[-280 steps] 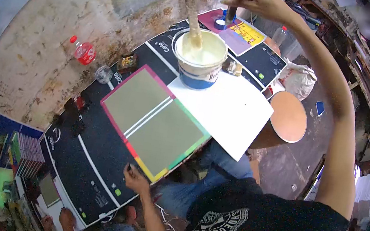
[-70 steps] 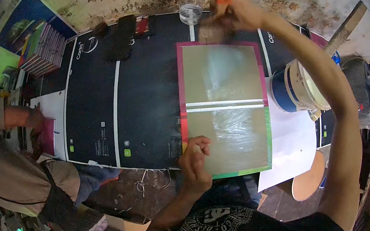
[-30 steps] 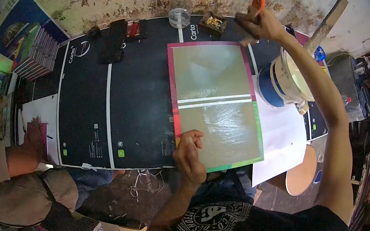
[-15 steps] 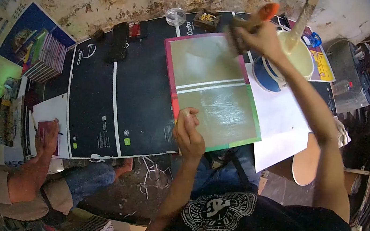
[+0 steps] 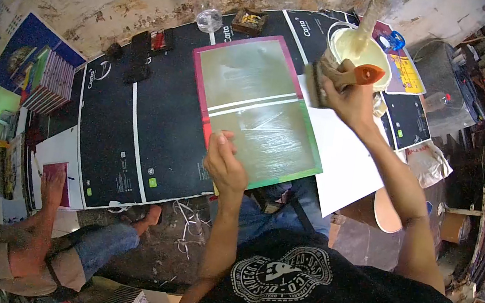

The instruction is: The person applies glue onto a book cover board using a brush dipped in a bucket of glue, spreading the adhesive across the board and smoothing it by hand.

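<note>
A wide paintbrush with an orange-tipped wooden handle is gripped in my right hand. Its bristles point left, over white paper, just in front of the bucket of pale paste, where a coated stick stands upright. On the table lies a cover-like panel with pink, red and green borders and two white strips across its middle. Wet, streaky shine marks its lower half. My left hand is at the panel's lower left edge, fingers curled together; what they hold, if anything, is hidden.
White paper lies right of the panel on the black table covering. Behind are a plastic bottle and a small box. At left, another person's hand rests on a dark red book near stacked books.
My right hand has carried the paintbrush from the panel's upper right corner rightward and down, off the panel toward the bucket. My left hand stays by the panel's edge. The view has shifted slightly.
</note>
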### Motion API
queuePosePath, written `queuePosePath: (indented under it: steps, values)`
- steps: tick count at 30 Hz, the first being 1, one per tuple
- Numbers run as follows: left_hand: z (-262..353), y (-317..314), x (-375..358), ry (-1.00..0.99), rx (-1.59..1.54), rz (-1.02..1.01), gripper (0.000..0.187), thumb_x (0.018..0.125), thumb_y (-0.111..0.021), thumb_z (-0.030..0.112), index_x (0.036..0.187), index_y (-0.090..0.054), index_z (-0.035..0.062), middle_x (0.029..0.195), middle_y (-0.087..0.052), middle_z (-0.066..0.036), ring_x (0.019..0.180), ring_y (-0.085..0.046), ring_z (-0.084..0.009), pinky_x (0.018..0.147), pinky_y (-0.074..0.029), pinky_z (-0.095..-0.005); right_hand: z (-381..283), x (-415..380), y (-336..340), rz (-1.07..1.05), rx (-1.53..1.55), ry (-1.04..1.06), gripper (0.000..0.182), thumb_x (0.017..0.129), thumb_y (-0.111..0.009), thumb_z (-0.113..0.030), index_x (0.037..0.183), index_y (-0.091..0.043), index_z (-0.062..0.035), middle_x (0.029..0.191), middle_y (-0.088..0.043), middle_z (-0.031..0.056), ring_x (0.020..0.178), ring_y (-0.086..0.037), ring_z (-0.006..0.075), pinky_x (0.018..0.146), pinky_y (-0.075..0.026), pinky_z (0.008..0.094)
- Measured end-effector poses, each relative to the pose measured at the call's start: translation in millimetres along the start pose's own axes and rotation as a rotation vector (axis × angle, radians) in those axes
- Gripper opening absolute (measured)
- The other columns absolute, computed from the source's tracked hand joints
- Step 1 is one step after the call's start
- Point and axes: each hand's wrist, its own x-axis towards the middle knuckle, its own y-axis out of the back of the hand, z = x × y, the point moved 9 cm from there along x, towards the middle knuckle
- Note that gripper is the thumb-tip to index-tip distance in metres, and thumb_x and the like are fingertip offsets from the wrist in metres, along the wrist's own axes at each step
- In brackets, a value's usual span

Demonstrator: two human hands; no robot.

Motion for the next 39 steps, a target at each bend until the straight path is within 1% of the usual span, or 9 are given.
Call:
queuePosePath:
  steps: [3, 6, 9, 14, 19, 23, 29, 35, 39]
  values:
    - [13.2, 0.8, -0.5, -0.083, 0.067, -0.028, 0.045, 0.101, -0.033, 0.036, 0.093, -0.058, 0.0, 0.065, -0.046, -0.001, 0.059, -0.042, -0.0083, 0.051, -0.031, -0.0243, -23.8, -12.9, -30.1, 0.103, 0.227, 0.07, 0.024, 0.077, -0.07, -0.019, 0.083, -0.055, -0.0011, 0.067, -0.057, 0.0097, 0.063, -0.054, 0.0178, 0.06, -0.045, 0.0333]
    - [11.5, 3.7, -0.3, -0.034, 0.065, -0.016, 0.034, 0.1, -0.035, 0.023, 0.088, -0.057, -0.0005, 0.062, -0.048, -0.01, 0.058, -0.052, -0.0241, 0.055, -0.038, -0.0371, -18.2, -23.9, -79.2, -0.099, 0.247, -0.02, 0.025, 0.076, -0.069, -0.02, 0.085, -0.056, -0.001, 0.068, -0.057, 0.0124, 0.067, -0.058, 0.0201, 0.063, -0.047, 0.0338]
    - [-4.2, 2.8, 0.4, 0.019, 0.0, -0.026, 0.047, 0.102, -0.03, 0.038, 0.092, -0.059, 0.0023, 0.065, -0.046, 0.001, 0.056, -0.039, -0.0058, 0.049, -0.028, -0.0225, 52.0, -35.8, -39.0, -0.096, 0.064, -0.094, 0.023, 0.077, -0.068, -0.016, 0.089, -0.058, 0.0002, 0.075, -0.063, 0.0103, 0.069, -0.061, 0.017, 0.065, -0.049, 0.0326]
    - [-4.1, 2.0, -2.3, 0.065, -0.156, -0.004, 0.054, 0.101, -0.024, 0.049, 0.095, -0.054, 0.0039, 0.064, -0.046, 0.001, 0.054, -0.036, -0.0056, 0.049, -0.027, -0.0211, 66.3, -49.8, 44.6, 0.069, 0.104, -0.26, 0.023, 0.081, -0.068, -0.017, 0.091, -0.058, 0.0014, 0.077, -0.065, 0.0103, 0.072, -0.063, 0.0139, 0.065, -0.051, 0.0284]
    - [-11.3, 8.5, -2.4, 0.069, -0.299, 0.101, 0.057, 0.1, -0.018, 0.057, 0.097, -0.044, 0.0065, 0.062, -0.045, -0.001, 0.052, -0.037, -0.0072, 0.048, -0.028, -0.0208, -16.9, -35.1, -46.4, 0.114, 0.352, -0.065, 0.034, 0.08, -0.07, -0.02, 0.105, -0.056, -0.0007, 0.088, -0.066, 0.0123, 0.082, -0.063, 0.0187, 0.073, -0.052, 0.0319]
    - [-4.1, 7.8, -0.4, 0.085, -0.247, 0.1, 0.057, 0.099, -0.017, 0.058, 0.097, -0.043, 0.0071, 0.062, -0.045, -0.001, 0.052, -0.036, -0.0075, 0.047, -0.027, -0.0209, -28.3, -52.2, -98.7, -0.169, 0.29, -0.274, 0.031, 0.077, -0.068, -0.021, 0.096, -0.055, -0.0003, 0.078, -0.061, 0.0126, 0.074, -0.06, 0.0209, 0.069, -0.049, 0.035]
    - [-10.6, 7.5, 0.0, 0.086, -0.264, 0.091, 0.057, 0.099, -0.017, 0.058, 0.097, -0.044, 0.0068, 0.061, -0.045, -0.001, 0.052, -0.036, -0.0074, 0.047, -0.027, -0.021, 89.9, -112.0, 32.7, -0.072, 0.044, -0.374, 0.018, 0.081, -0.065, -0.016, 0.086, -0.055, -0.0025, 0.074, -0.057, 0.0015, 0.067, -0.052, 0.009, 0.058, -0.043, 0.0264]
    - [-3.4, 4.6, -0.6, 0.093, -0.244, 0.08, 0.056, 0.099, -0.02, 0.057, 0.098, -0.044, 0.0065, 0.062, -0.045, -0.002, 0.053, -0.038, -0.0076, 0.048, -0.028, -0.021, 9.6, -112.1, 31.4, 0.114, 0.32, -0.378, 0.014, 0.081, -0.066, -0.012, 0.085, -0.056, -0.0027, 0.068, -0.055, -0.0008, 0.061, -0.05, 0.0067, 0.055, -0.04, 0.0228]
    - [-0.9, 6.9, -0.1, 0.102, -0.212, 0.043, 0.05, 0.102, -0.021, 0.046, 0.1, -0.043, 0.0017, 0.067, -0.046, -0.004, 0.056, -0.036, -0.0079, 0.051, -0.029, -0.023, -34.3, -117.0, -26.6, -0.175, 0.189, -0.26, 0.018, 0.076, -0.065, -0.011, 0.082, -0.054, 0.0019, 0.07, -0.054, 0.0048, 0.069, -0.051, 0.0119, 0.062, -0.042, 0.0276]
